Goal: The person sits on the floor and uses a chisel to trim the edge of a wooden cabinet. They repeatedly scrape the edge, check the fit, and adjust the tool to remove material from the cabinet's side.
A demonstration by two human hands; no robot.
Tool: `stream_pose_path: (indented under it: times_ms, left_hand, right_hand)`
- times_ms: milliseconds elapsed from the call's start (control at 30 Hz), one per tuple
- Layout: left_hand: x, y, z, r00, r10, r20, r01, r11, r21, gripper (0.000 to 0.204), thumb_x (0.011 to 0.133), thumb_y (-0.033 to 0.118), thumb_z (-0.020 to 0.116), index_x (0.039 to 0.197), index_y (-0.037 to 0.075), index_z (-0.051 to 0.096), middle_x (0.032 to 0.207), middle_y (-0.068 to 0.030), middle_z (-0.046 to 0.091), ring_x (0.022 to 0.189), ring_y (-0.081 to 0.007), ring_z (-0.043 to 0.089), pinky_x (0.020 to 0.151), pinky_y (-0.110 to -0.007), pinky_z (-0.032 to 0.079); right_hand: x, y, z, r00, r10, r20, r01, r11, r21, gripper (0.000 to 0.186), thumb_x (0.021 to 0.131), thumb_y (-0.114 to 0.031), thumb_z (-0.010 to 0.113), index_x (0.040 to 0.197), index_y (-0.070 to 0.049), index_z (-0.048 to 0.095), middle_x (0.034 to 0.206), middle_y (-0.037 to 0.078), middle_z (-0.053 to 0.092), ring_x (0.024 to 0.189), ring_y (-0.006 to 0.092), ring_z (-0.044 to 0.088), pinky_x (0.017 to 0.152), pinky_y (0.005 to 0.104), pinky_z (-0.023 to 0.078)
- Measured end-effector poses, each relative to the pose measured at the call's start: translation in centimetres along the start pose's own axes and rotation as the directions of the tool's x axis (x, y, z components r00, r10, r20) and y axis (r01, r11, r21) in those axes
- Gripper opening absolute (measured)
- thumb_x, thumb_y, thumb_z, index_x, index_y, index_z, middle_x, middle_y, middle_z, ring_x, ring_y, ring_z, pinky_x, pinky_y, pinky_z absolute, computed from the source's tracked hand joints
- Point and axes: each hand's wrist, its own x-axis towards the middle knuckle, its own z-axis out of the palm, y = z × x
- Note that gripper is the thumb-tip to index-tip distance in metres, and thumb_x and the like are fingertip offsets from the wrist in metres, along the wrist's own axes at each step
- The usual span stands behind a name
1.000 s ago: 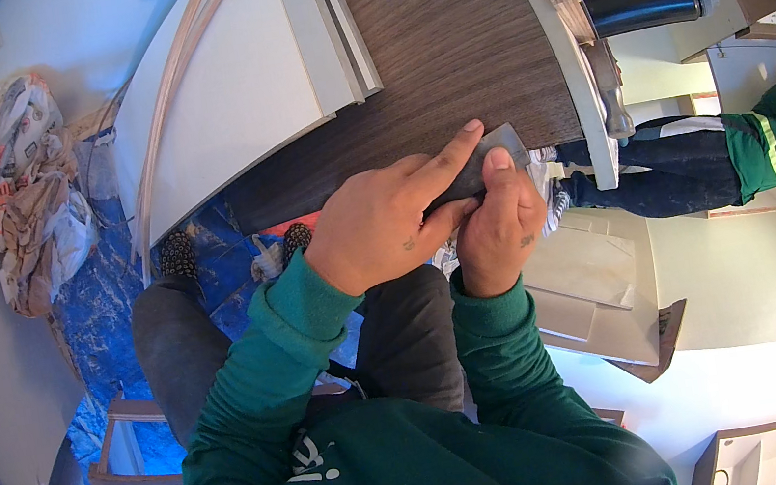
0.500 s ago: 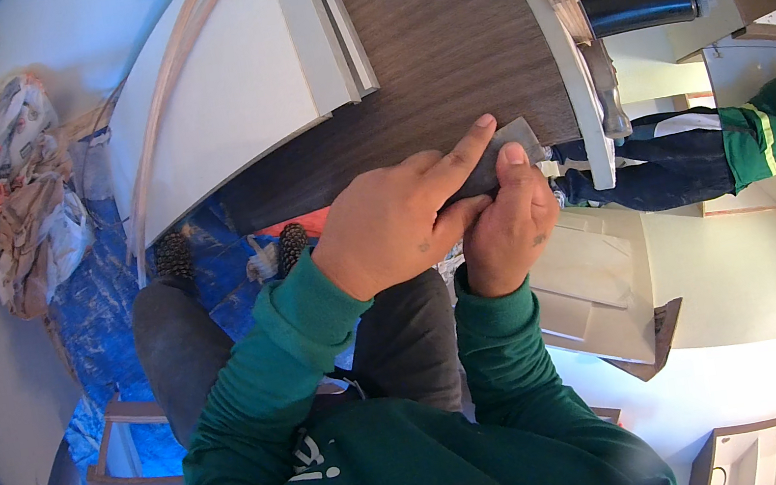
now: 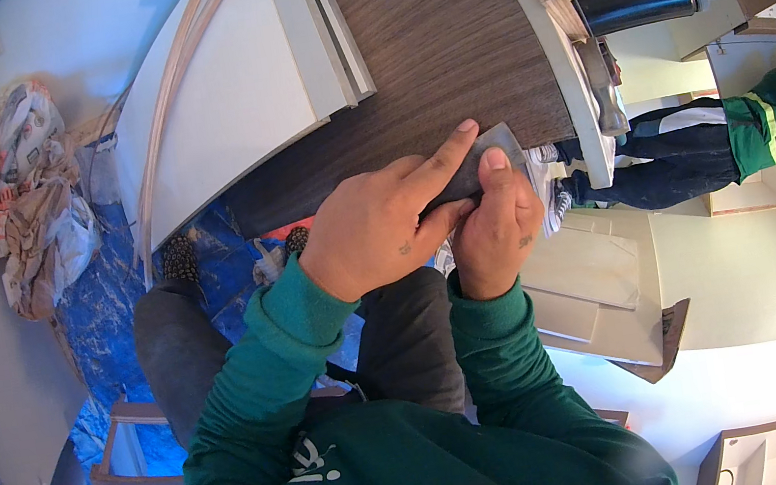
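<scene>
- left hand (image 3: pixel 371 230), right hand (image 3: pixel 498 237) and gray block (image 3: pixel 469 169) have shifted slightly left since earlier
- both grip the block, right thumb on top
- it sits at the near edge of the brown board (image 3: pixel 440 47)

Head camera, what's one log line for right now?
left hand: holding gray piece | right hand: holding gray piece, thumb on top | nearby: brown panel

One grey block (image 3: pixel 500 139), one wood-grain board (image 3: pixel 439 37), one co-worker (image 3: pixel 758 136).
</scene>
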Motion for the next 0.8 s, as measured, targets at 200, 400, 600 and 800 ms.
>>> stream_pose_path:
  times_ms: [200,400,600,800]
  left_hand:
    - [0.1,0.3,-0.1,1.000,0.003,0.004,-0.003,1.000,-0.012,0.078,0.084,0.019,0.076,0.154,0.014,0.042,0.085,-0.0138,0.065,0.071,-0.0341,0.065,0.062,-0.042,0.051]
    - [0.2,0.1,0.1,1.000,0.015,-0.014,-0.016,1.000,-0.024,0.078,0.084,0.019,0.077,0.153,0.013,0.042,0.086,-0.0140,0.066,0.073,-0.0346,0.065,0.063,-0.042,0.052]
    - [0.5,0.6,0.5,1.000,0.009,-0.021,-0.010,0.999,-0.044,0.077,0.085,0.019,0.076,0.154,0.014,0.041,0.089,-0.0149,0.067,0.077,-0.0360,0.066,0.066,-0.043,0.052]
    - [0.4,0.5,0.2,1.000,0.001,0.001,-0.001,0.999,-0.038,0.076,0.087,0.020,0.074,0.154,0.014,0.040,0.091,-0.0159,0.067,0.079,-0.0372,0.066,0.067,-0.044,0.053]
  right_hand:
    - [-0.1,-0.6,0.2,0.999,0.043,-0.006,-0.042,0.995,0.087,0.043,0.103,-0.023,0.059,0.065,-0.004,0.051,0.061,-0.003,0.047,0.053,0.0052,0.041,0.046,0.0257,0.033]
    - [0.0,-1.0,0.2,1.000,-0.003,-0.003,0.003,1.000,0.031,0.042,0.103,-0.021,0.058,0.065,-0.005,0.051,0.059,-0.002,0.047,0.050,0.0055,0.042,0.044,0.0255,0.033]
    - [0.3,-1.1,0.0,0.998,0.007,-0.066,-0.006,1.000,0.016,0.043,0.103,-0.020,0.058,0.063,-0.004,0.051,0.057,-0.002,0.046,0.050,0.0059,0.041,0.044,0.0269,0.031]
    - [0.5,-0.8,-0.2,0.999,-0.014,-0.045,0.015,1.000,0.024,0.043,0.103,-0.021,0.059,0.063,-0.004,0.050,0.059,-0.002,0.047,0.051,0.0054,0.041,0.045,0.0265,0.031]
